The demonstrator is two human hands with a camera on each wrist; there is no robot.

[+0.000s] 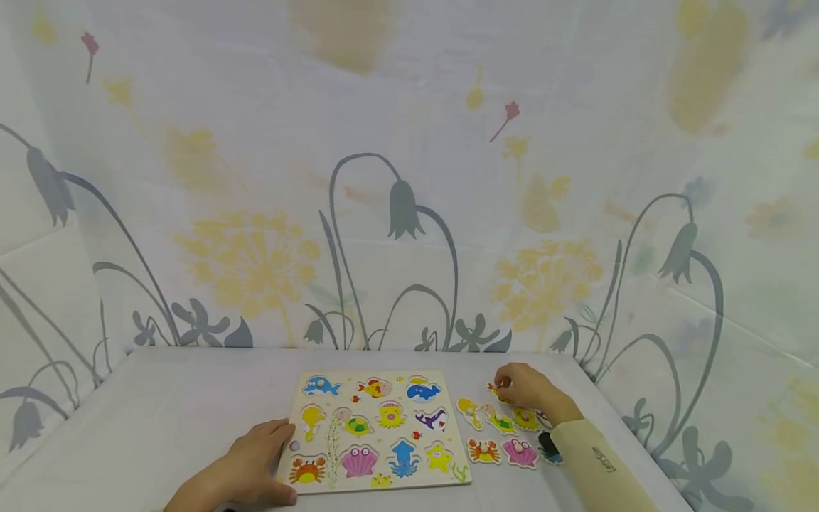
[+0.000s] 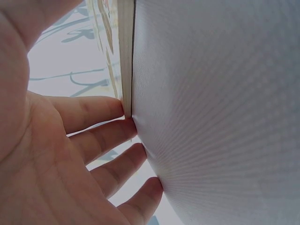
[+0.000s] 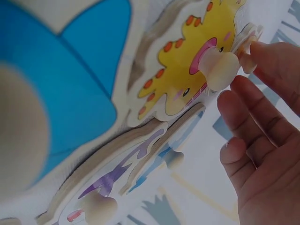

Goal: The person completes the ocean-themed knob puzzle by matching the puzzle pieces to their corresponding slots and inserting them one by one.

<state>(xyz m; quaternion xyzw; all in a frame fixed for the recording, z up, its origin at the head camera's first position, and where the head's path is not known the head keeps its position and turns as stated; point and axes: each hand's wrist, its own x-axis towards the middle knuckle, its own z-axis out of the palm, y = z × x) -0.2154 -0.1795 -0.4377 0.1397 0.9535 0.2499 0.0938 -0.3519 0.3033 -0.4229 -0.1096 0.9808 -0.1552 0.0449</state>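
My left hand (image 1: 252,459) rests along the left edge of a wooden sea-animal puzzle board (image 1: 416,483), its fingertips touching the side and the thumb near the front corner. In the left wrist view, extended fingers (image 2: 98,112) meet the board's edge (image 2: 125,56) and the white tabletop. Right of the board, my right hand (image 1: 527,387) pinches the knob of a red-orange fish piece (image 1: 493,389), mostly hidden behind the fingers. Thumb and index finger close on it in the right wrist view, beyond a yellow octopus piece (image 3: 187,56). A knobbed blue dolphin piece (image 1: 313,385) sits at the board's top left.
Loose knobbed pieces lie right of the board: a seahorse (image 1: 468,409), turtle (image 1: 503,424), crab (image 1: 484,451), pink shell (image 1: 520,453) and others partly covered by the right arm. A purple piece (image 3: 110,180) shows close to the right wrist. Flower-printed cloth (image 1: 397,299) hangs behind the table.
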